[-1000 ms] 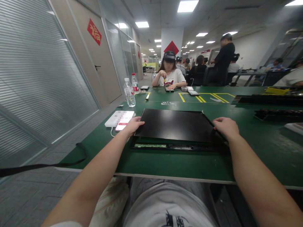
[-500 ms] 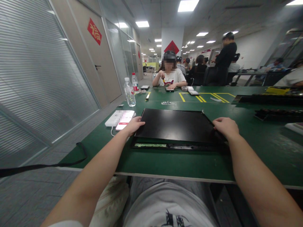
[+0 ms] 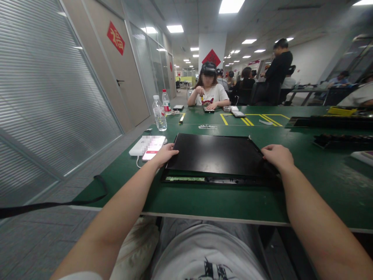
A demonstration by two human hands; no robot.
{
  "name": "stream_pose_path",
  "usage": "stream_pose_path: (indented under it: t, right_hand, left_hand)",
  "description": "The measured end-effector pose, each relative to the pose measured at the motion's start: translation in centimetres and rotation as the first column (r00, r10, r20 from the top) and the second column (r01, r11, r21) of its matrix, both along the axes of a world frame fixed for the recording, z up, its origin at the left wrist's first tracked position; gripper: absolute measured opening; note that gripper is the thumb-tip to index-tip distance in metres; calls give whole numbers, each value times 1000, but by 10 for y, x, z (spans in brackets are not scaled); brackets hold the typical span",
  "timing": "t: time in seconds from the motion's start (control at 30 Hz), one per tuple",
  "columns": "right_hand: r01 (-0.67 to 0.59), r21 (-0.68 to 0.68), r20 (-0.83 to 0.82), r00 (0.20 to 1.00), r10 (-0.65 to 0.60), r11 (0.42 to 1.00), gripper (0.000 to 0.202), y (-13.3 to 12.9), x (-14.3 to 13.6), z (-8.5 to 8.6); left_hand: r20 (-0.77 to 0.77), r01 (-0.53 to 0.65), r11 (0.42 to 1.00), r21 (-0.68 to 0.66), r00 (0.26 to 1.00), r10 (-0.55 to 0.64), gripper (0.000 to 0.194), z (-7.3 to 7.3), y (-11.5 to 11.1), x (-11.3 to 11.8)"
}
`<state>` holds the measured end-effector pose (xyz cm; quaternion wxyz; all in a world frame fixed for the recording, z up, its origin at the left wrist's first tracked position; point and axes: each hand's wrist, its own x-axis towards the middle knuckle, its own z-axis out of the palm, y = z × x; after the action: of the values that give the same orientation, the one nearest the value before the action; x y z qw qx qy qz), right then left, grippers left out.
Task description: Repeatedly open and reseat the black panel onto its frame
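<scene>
A flat black panel [image 3: 217, 154] lies on the green table [image 3: 204, 200], resting on a black frame whose near edge shows a green circuit strip [image 3: 185, 179]. My left hand [image 3: 163, 154] grips the panel's left edge, fingers curled over it. On the right edge my right hand [image 3: 277, 156] holds the panel in the same way. The near side of the panel sits slightly above the frame.
A phone [image 3: 153, 147] on a white power bank lies left of the panel, with two water bottles [image 3: 159, 114] behind. A person sits across the table working on a small device [image 3: 208, 111]. Black trays [image 3: 344, 140] lie at the right. Other people are behind.
</scene>
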<state>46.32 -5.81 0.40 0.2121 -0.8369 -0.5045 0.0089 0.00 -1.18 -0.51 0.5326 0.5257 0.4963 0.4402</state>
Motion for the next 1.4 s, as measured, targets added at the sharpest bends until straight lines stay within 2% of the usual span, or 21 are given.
stream_pose_path:
  t: [0.1,0.3,0.63,0.9,1.03,1.2,1.27,1.33,1.4]
  right_hand:
    - [63,-55,9,998,-62,996,33,-2,-6,4]
    - [63,-59,-12,998,-64,996,32,-4,-9,8]
    - [46,-51,-61,997,-49,998,32,3,4,-3]
    - [-2,31,-46,999,4,1000,28,7,12,-10]
    - [-6,30,-57,998,8,1000,28,8,14,-13]
    - [-3,8,-84,996,3,1000,29,7,13,-11]
    - [9,-1,-99,995,-9,1000,27,6,11,-9]
    - [15,-8,-115,993,-16,1000,26,4,9,-6]
    - [13,-10,-135,991,-14,1000,25,3,8,-4]
  left_hand:
    - [-22,-5,1000,13,1000,6,39,-1,1,0]
    - [-41,9,1000,18,999,-8,37,0,1,0]
    - [-88,-49,998,27,995,51,33,0,1,-1]
    - [-13,-48,999,-7,999,48,41,3,-1,-1]
    - [34,-54,998,-36,998,55,43,4,-1,1]
    - [-16,-131,991,24,991,131,71,1,0,0]
    - [-27,-123,992,41,992,125,79,0,1,-1]
    - [-26,-89,995,49,996,91,77,-1,1,-2]
    - [-21,-72,996,51,997,74,67,-2,3,-3]
